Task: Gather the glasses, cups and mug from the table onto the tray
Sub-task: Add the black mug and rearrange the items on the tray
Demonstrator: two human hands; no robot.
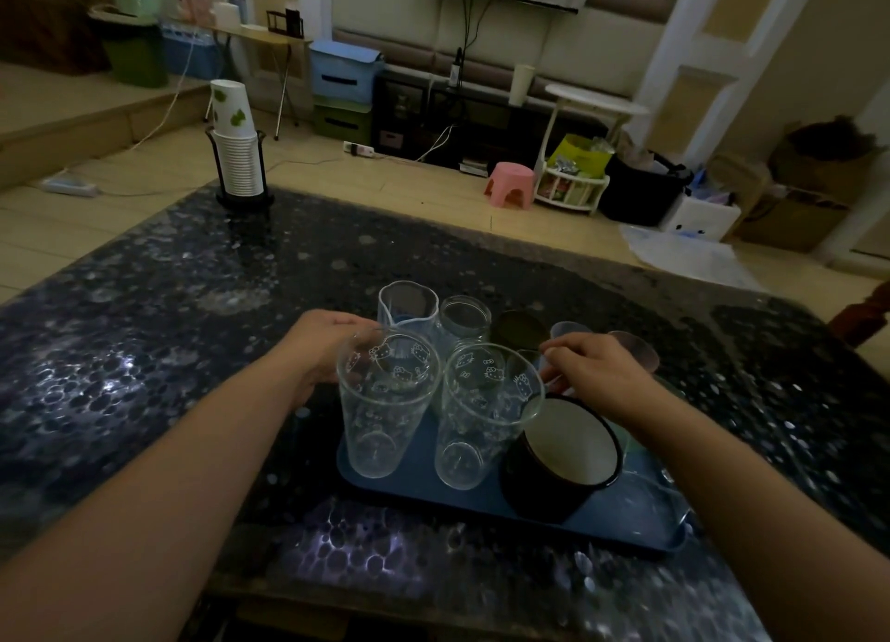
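Glasses: two tall clear glasses with printed cartoon faces stand upright on the near part of the tray, the left glass (pixel 387 403) and the right glass (pixel 486 412) just beside each other.
Tray: blue tray (pixel 621 528) lies flat on the dark pebbled desk (pixel 144 352), close to the near edge, likely so everything can be carried off at once.
Mug: black mug (pixel 561 458) with a white inside sits on the tray, tilted toward the camera and touching the right glass.
Back row: a clear jug (pixel 408 306), a jar-like glass (pixel 464 318), a dark cup (pixel 520 328) and small clear cups (pixel 570 329) cluster behind the tall glasses; whether all rest on the tray is hard to tell.
Left hand: left hand (pixel 320 347) is curled around the far side of the left glass near its rim, seemingly steadying it.
Right hand: right hand (pixel 595 376) has fingers pinched together over the small cups; what it grips is hidden.
Progress: nearly done by my judgement, since no loose drinkware shows elsewhere on the desk.
Other: stack of paper cups (pixel 236 147) in a holder stands well apart at the far corner.
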